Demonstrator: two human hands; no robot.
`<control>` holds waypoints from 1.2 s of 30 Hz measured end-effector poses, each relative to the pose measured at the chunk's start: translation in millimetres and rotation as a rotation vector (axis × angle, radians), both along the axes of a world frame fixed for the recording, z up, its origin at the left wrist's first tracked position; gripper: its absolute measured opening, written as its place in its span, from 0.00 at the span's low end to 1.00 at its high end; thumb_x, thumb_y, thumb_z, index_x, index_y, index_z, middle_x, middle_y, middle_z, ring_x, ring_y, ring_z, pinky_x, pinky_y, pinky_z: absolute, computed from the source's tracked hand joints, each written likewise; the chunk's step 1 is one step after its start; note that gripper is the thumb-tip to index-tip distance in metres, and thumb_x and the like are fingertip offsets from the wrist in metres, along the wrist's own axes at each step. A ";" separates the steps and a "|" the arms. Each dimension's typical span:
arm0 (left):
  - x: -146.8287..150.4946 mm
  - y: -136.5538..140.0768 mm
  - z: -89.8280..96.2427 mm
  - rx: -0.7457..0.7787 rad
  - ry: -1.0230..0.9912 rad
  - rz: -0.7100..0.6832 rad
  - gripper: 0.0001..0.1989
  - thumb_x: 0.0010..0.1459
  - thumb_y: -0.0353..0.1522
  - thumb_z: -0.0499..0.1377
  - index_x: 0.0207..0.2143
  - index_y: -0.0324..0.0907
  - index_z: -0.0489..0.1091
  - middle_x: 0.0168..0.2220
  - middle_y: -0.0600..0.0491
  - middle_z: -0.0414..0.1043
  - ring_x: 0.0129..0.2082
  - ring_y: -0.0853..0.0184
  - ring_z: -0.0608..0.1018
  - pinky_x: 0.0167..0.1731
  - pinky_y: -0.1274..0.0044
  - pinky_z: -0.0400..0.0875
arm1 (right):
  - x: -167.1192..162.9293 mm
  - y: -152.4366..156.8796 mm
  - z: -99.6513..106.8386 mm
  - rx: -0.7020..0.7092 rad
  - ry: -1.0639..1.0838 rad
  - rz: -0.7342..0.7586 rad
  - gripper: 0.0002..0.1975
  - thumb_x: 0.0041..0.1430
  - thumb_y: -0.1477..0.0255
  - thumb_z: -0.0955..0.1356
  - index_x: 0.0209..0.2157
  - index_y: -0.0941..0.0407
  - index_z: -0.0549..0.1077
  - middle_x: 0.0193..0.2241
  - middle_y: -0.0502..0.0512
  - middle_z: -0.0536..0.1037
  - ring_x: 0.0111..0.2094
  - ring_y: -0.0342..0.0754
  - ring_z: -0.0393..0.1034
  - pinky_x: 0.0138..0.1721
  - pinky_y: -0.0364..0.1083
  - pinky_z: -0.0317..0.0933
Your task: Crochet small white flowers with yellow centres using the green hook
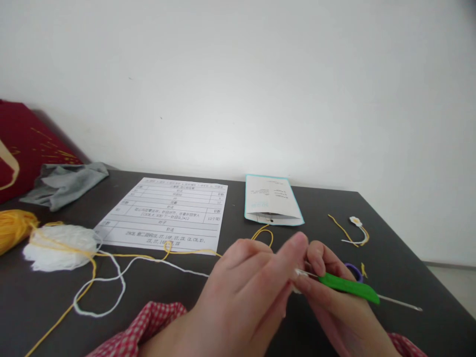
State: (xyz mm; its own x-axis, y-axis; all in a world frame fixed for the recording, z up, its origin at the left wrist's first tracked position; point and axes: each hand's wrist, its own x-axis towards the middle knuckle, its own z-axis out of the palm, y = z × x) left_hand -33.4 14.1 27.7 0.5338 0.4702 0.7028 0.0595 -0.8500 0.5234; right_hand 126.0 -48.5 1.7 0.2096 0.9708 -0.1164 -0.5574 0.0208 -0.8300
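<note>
A crochet hook with a green handle (pixel 347 286) and a metal shaft at each end rests in my right hand (pixel 334 302), whose fingers are closed around it. My left hand (pixel 253 292) is closed just beside it, thumb raised. Between the two sets of fingertips shows a bit of white crochet work (pixel 296 289), pinched by my left hand and mostly hidden. The hook's left tip reaches this piece. White yarn (pixel 171 263) and yellow yarn (pixel 137 255) run from the left to my left hand.
A white yarn ball (pixel 63 248) and a yellow yarn ball (pixel 15 228) lie left. Behind are a printed sheet (pixel 163 213), a white pouch (pixel 271 196), a grey plastic bag (pixel 70 181) and a red bag (pixel 26 148). Right lie a small crocheted flower (pixel 355 221) and a purple ring-shaped handle (pixel 357 270).
</note>
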 end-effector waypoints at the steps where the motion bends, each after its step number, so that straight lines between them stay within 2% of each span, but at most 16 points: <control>1: 0.0 -1.1 0.0 0.022 0.023 -0.034 0.30 0.62 0.20 0.54 0.65 0.38 0.53 0.35 0.54 0.79 0.37 0.70 0.76 0.43 0.80 0.73 | -0.6 -0.3 -0.2 0.007 -0.006 -0.001 0.17 0.48 0.78 0.78 0.24 0.54 0.66 0.25 0.44 0.70 0.26 0.40 0.64 0.28 0.37 0.61; 6: -1.1 -0.3 -6.6 0.017 0.055 -0.003 0.30 0.64 0.24 0.56 0.66 0.39 0.51 0.32 0.57 0.80 0.36 0.69 0.75 0.40 0.78 0.73 | -2.1 -2.4 -1.3 0.008 -0.024 0.031 0.17 0.49 0.77 0.78 0.24 0.54 0.65 0.24 0.43 0.70 0.26 0.40 0.64 0.27 0.38 0.62; 11: 0.2 -1.8 -4.1 0.054 0.065 -0.012 0.30 0.64 0.21 0.53 0.66 0.39 0.50 0.35 0.56 0.80 0.34 0.70 0.75 0.39 0.79 0.73 | -2.6 -3.4 -0.8 0.019 -0.072 0.019 0.18 0.48 0.76 0.78 0.23 0.54 0.65 0.24 0.43 0.70 0.25 0.39 0.63 0.25 0.37 0.61; 17: 7.3 -8.6 -7.2 -0.004 0.012 0.131 0.38 0.57 0.18 0.52 0.68 0.41 0.46 0.31 0.56 0.75 0.30 0.68 0.74 0.35 0.77 0.74 | -3.9 -2.9 2.3 0.001 -0.043 0.033 0.18 0.47 0.76 0.78 0.23 0.53 0.65 0.25 0.46 0.72 0.27 0.42 0.64 0.26 0.40 0.61; 21: 7.7 -11.0 -13.2 -0.016 -0.026 0.116 0.42 0.54 0.17 0.51 0.69 0.43 0.43 0.32 0.55 0.74 0.30 0.69 0.74 0.34 0.77 0.74 | -3.8 -3.8 2.3 0.012 -0.017 0.036 0.18 0.47 0.76 0.78 0.23 0.53 0.65 0.25 0.45 0.72 0.27 0.42 0.65 0.27 0.40 0.62; 31: 5.1 -12.8 -14.2 0.025 -0.016 0.119 0.41 0.53 0.16 0.51 0.68 0.42 0.47 0.28 0.56 0.70 0.29 0.67 0.73 0.31 0.75 0.74 | -4.1 -4.2 1.7 0.033 0.065 0.050 0.17 0.48 0.78 0.78 0.24 0.53 0.66 0.24 0.45 0.72 0.26 0.41 0.65 0.25 0.39 0.61; 36: 0.7 -15.3 -10.6 -0.074 -0.072 0.095 0.44 0.52 0.17 0.52 0.69 0.45 0.44 0.33 0.54 0.74 0.31 0.66 0.75 0.35 0.73 0.75 | -3.2 -3.6 0.3 0.015 0.049 0.048 0.18 0.47 0.77 0.78 0.24 0.53 0.65 0.26 0.45 0.72 0.27 0.42 0.66 0.28 0.40 0.63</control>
